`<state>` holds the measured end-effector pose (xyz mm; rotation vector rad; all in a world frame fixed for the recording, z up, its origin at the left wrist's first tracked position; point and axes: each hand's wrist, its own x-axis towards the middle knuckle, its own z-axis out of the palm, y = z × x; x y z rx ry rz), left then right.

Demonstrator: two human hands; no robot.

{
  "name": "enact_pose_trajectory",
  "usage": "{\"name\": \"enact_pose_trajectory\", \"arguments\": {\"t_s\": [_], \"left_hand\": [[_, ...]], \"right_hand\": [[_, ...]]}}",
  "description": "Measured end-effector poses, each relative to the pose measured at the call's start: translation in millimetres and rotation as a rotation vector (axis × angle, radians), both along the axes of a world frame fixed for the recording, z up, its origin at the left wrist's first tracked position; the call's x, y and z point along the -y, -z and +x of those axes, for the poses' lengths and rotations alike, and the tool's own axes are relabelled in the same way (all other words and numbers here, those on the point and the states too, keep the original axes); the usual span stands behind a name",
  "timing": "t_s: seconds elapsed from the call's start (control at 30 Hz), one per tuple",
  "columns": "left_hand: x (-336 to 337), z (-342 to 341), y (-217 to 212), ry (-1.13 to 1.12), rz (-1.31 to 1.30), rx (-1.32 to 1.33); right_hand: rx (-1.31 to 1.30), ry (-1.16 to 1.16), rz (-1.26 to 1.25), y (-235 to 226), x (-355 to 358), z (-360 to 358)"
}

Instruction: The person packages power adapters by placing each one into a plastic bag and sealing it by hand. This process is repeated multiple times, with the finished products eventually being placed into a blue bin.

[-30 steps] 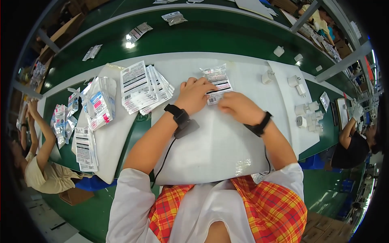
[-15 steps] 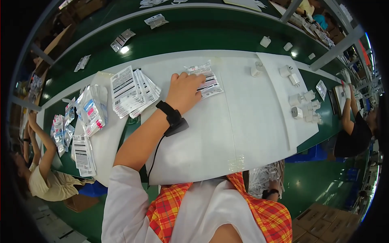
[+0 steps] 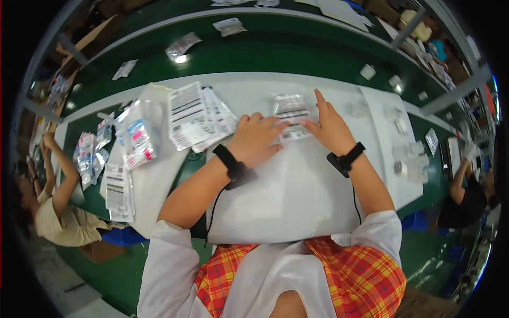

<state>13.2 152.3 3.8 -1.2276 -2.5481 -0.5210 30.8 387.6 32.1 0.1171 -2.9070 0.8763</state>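
A small clear pouch with a printed label lies flat on the white-covered table in front of me. My left hand is at its lower left, slightly blurred, with fingers stretched out over the pouch's edge. On the other side is my right hand, fingers extended and the thumb reaching to the pouch's right edge. Neither hand grips it. What is inside the pouch is too blurred to make out. Left of my left hand lies a fanned stack of printed cards or flat pouches.
Clear bags with blue-and-pink packets and more printed cards lie at the left. White plug adapters stand at the right. Beyond the table, a green conveyor carries pouches and adapters. Co-workers sit on both sides.
My right hand has risen from beside the box of paper shreds below the table to the pouch's right side. My left hand has slid back from on top of the pouch toward its lower left.
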Motion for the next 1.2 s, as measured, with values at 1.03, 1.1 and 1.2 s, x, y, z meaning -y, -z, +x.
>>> {"name": "enact_pose_trajectory", "arguments": {"t_s": [1.03, 1.1, 1.2], "left_hand": [[-12, -61, 13, -0.119, 0.314, 0.408], [-14, -63, 8, -0.11, 0.357, 0.424], [-15, -55, -6, -0.193, -0.024, 0.617]], "right_hand": [[-0.13, -0.551, 0.193, 19, 41, -37], [-0.074, -0.611, 0.252, 24, 41, -46], [0.17, -0.689, 0.146, 6, 37, -34]]}}
